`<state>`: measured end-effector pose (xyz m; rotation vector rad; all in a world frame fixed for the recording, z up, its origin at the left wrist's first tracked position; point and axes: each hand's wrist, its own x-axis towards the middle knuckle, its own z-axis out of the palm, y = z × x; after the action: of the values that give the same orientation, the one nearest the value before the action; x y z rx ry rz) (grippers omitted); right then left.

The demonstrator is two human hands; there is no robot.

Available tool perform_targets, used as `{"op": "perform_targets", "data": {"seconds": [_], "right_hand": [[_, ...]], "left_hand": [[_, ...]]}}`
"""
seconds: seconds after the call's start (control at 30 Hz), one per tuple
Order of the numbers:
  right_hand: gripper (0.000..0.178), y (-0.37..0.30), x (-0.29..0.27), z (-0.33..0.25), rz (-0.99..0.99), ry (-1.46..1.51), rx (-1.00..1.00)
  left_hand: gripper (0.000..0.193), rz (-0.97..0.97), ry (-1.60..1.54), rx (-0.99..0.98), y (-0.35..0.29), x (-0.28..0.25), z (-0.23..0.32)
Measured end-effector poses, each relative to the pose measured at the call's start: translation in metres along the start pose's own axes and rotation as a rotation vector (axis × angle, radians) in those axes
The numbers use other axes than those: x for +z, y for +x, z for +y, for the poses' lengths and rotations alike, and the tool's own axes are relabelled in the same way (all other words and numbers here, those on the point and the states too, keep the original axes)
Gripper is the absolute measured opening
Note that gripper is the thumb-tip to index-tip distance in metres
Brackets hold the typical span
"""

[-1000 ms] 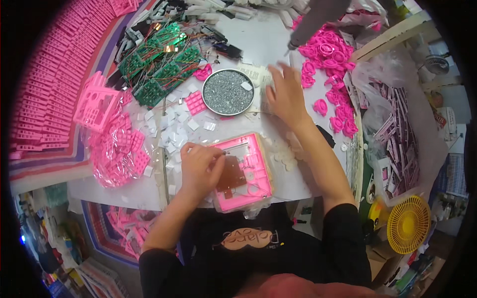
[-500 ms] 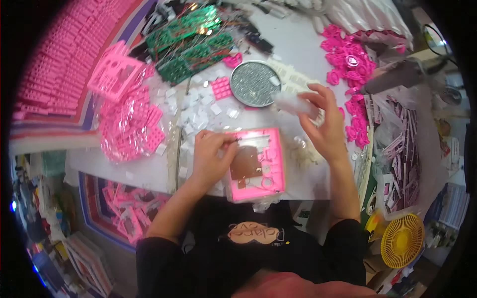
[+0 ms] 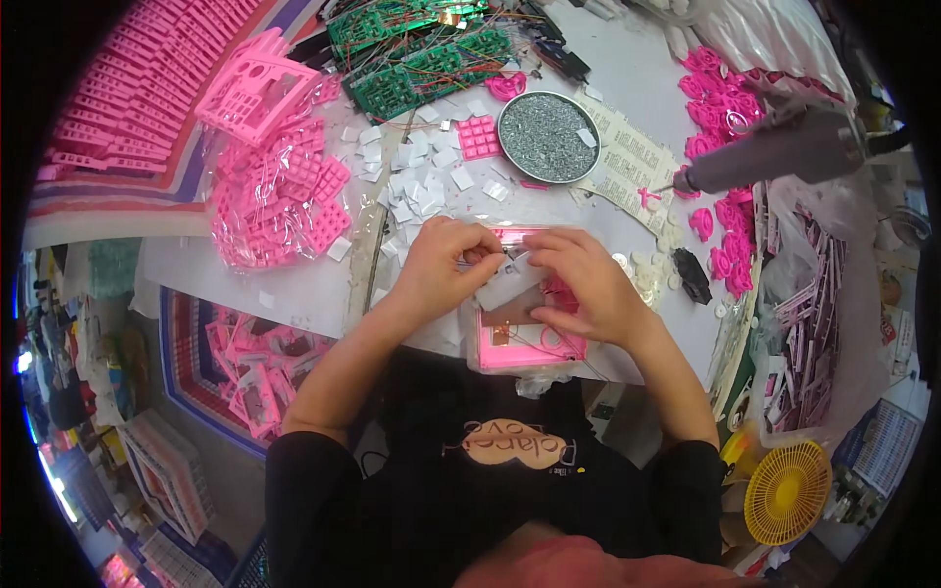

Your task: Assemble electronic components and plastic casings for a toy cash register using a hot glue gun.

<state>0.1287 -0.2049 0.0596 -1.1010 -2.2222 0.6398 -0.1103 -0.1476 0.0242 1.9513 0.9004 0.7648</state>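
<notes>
A pink plastic housing [image 3: 524, 353] lies open in front of me at the table's near edge, with a brown panel inside it. My right hand [image 3: 600, 291] arches over the housing, fingers bent around a whitish flat piece [image 3: 506, 284] that lies slanted across its upper part. Thumb and forefinger of my left hand [image 3: 443, 267] are pinched at the upper left of the housing, beside that piece. Whatever is between those left fingertips is too small to name. Beyond the hands stands a round tin [image 3: 504, 157] full of small metal screws.
White square pieces [image 3: 417, 181] and a pink keypad [image 3: 478, 137] lie left of the tin. Green circuit boards [image 3: 431, 73] are piled behind. A bag of pink keypads [image 3: 279, 196] sits left. A grey electric screwdriver [image 3: 774, 157] juts in at right, near pink parts [image 3: 730, 211].
My right hand has come down and left from beside the tin, bringing the whitish piece onto the housing. The left hand stays pinched at the housing's upper left. The view has shifted slightly.
</notes>
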Motion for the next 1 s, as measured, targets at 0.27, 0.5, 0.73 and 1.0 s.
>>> {"op": "perform_targets", "data": {"seconds": [0.27,0.5,0.73,1.0], "right_hand": [[0.046,-0.003,-0.011,-0.003,-0.072,-0.136,0.061],[0.044,0.000,-0.010,-0.002,-0.108,-0.086,0.028],[0.041,-0.002,-0.010,-0.006,-0.230,-0.054,0.077],[0.035,0.005,-0.007,-0.014,-0.219,-0.086,0.043]], "left_hand": [[0.012,-0.116,0.247,0.280,0.009,-0.014,0.003],[0.011,-0.428,0.500,0.494,0.034,-0.019,0.015],[0.022,-0.324,0.536,0.506,0.005,-0.015,0.026],[0.014,-0.285,0.128,-0.068,-0.006,-0.005,0.023]]}}
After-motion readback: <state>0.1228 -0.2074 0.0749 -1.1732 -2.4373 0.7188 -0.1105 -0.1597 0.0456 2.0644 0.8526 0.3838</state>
